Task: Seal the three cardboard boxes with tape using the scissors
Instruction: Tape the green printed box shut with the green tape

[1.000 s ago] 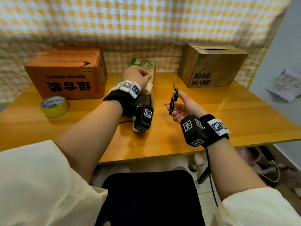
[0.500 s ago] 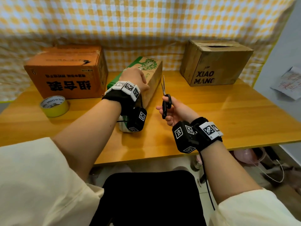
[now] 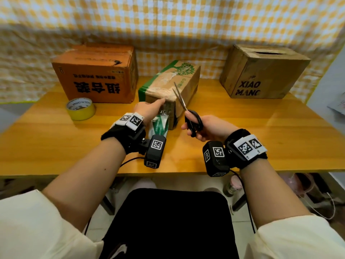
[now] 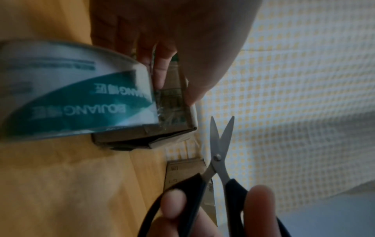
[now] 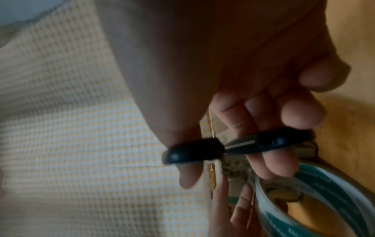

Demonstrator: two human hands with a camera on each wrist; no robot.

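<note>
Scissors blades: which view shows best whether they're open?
Left wrist: the scissors show both blades parted in a V. Head shows them edge-on, a thin sliver. Right wrist shows only the black handles, blurred.
</note>
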